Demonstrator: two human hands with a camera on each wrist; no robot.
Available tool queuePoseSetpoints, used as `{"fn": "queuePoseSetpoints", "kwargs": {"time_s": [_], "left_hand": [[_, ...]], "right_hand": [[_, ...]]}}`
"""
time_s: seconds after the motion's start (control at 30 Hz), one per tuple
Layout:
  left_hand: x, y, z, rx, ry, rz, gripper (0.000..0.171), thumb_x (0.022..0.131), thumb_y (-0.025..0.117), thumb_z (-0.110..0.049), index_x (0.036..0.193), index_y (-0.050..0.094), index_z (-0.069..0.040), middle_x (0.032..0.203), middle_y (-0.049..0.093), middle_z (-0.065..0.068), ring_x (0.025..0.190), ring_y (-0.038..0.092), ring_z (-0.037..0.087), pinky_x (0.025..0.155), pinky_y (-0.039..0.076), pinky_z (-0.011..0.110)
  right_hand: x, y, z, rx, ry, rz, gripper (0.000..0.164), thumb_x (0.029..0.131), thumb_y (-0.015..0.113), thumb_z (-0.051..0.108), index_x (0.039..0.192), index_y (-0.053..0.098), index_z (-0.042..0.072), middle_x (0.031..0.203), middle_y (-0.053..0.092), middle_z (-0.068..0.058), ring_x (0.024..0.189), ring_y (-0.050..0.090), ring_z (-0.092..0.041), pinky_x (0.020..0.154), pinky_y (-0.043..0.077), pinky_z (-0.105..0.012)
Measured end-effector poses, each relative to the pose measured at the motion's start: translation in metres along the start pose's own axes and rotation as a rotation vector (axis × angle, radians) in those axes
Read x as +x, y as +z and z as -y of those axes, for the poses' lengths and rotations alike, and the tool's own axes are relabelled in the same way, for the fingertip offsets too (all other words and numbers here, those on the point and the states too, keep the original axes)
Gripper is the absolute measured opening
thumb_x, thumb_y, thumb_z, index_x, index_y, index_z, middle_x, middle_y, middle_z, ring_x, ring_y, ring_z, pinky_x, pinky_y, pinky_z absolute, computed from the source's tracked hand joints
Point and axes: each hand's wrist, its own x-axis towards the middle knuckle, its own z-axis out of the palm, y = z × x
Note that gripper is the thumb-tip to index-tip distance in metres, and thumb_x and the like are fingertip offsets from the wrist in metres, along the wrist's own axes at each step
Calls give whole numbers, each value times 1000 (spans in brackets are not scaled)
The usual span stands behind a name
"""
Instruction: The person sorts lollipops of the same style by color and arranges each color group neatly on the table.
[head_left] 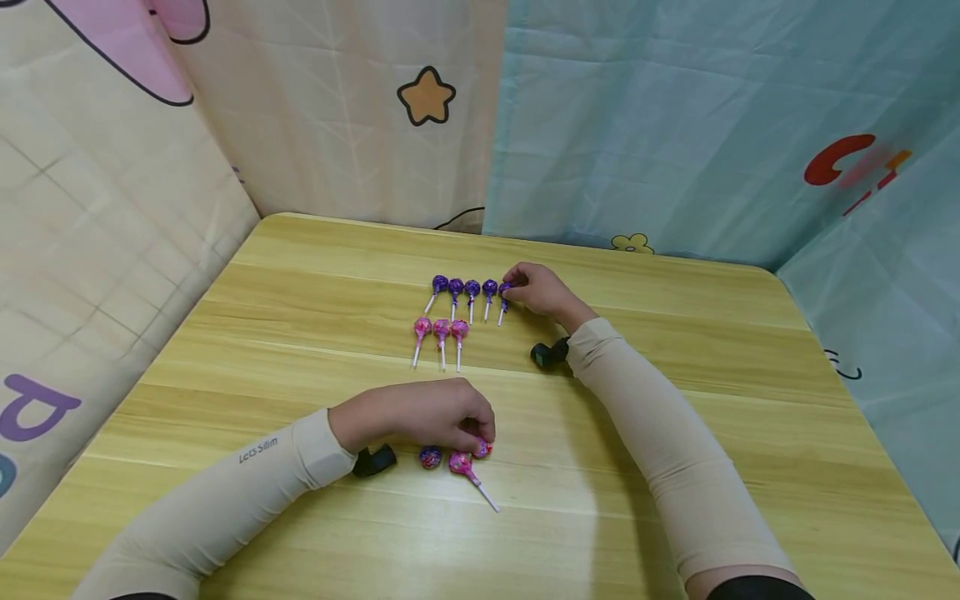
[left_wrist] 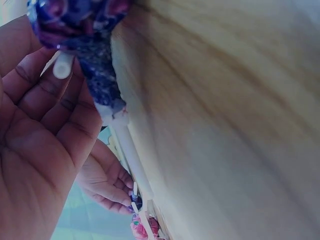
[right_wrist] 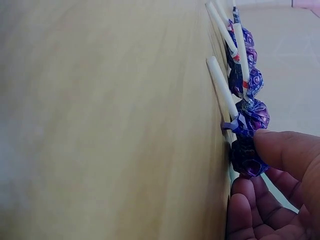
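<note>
At the right end of a row of purple-wrapped lollipops [head_left: 472,288], my right hand [head_left: 542,292] pinches the last purple lollipop [right_wrist: 248,159] by its head between thumb and fingers. That lollipop's white stick points toward the near side. Closer to me, my left hand [head_left: 438,412] reaches down with its fingertips gripping a pink lollipop [head_left: 484,449], mostly hidden under the hand. A white stick [left_wrist: 62,66] shows among the left fingers in the left wrist view. Beside this hand lie another pink lollipop [head_left: 461,463] and a blue-purple lollipop [left_wrist: 95,45].
Just below the purple row, three pink lollipops [head_left: 442,328] lie side by side, sticks toward me. Everything lies on a wood-grain table [head_left: 300,333]. Printed curtains [head_left: 360,125] hang behind it. Small black devices [head_left: 551,354] sit at both wrists.
</note>
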Motion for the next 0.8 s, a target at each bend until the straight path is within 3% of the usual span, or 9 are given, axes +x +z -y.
{"fn": "queuePoseSetpoints", "kwargs": {"time_s": [0.8], "left_hand": [[-1,2,7,2,38,6,5,95,68,-15,98,71,-16,87,62,-17,78,54,2,74,49,21]], "right_hand": [[-1,0,0,18,6,16,27,97,64,12,122,59,3,119,58,-13,103,51,-27,93,46,-39]]}}
